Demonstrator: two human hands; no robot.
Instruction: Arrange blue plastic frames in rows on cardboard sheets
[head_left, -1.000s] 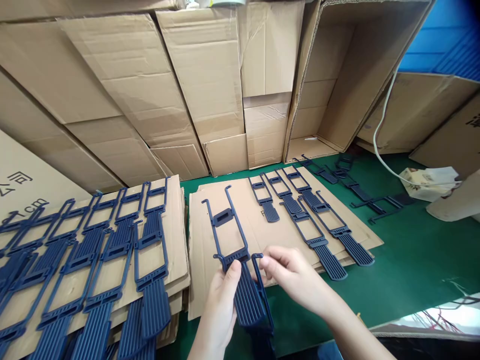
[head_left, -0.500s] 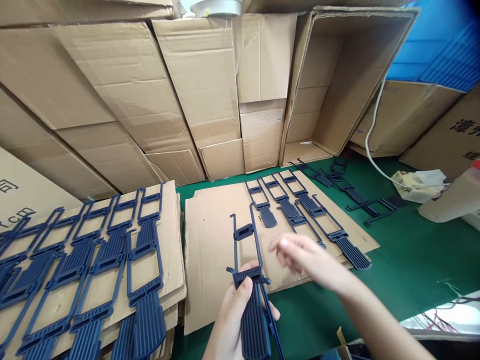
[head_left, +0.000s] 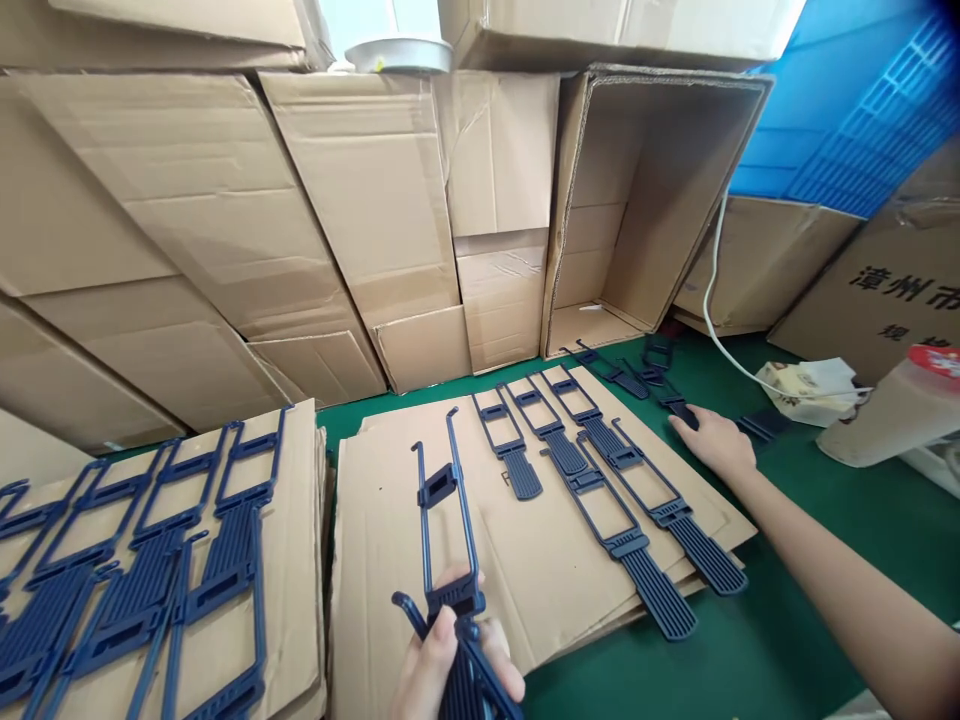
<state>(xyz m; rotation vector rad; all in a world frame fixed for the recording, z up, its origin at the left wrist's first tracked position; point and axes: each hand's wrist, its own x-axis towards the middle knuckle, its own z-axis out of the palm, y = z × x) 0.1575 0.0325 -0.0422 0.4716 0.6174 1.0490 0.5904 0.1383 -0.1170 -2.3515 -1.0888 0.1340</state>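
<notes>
In the lower middle, my left hand [head_left: 450,655] is closed around dark blue plastic frames, at least two, overlapping. The upper blue plastic frame [head_left: 447,487] has long side rods with hooked tips and a crossbar, and points away from me. A ribbed plate at its near end is partly hidden by my fingers and the picture's edge. At the back right, my right hand [head_left: 716,440] is closed on the ribbed end of another blue frame [head_left: 682,413] lying on the green table. Several similar frames [head_left: 611,515] lie in two rows on the cardboard sheet [head_left: 390,520] between my hands.
To the left, a cardboard stack [head_left: 296,610] carries several more blue frames [head_left: 225,590]. Cardboard boxes [head_left: 360,200] wall the back, with an open box [head_left: 600,230] at right. A white cable [head_left: 712,290], tissue pack [head_left: 810,380] and red-lidded container [head_left: 892,410] are beyond my right hand.
My right hand has moved from beside the left hand out to the loose frames at the back right and closed on one. My left hand still holds its frames, now lower in view.
</notes>
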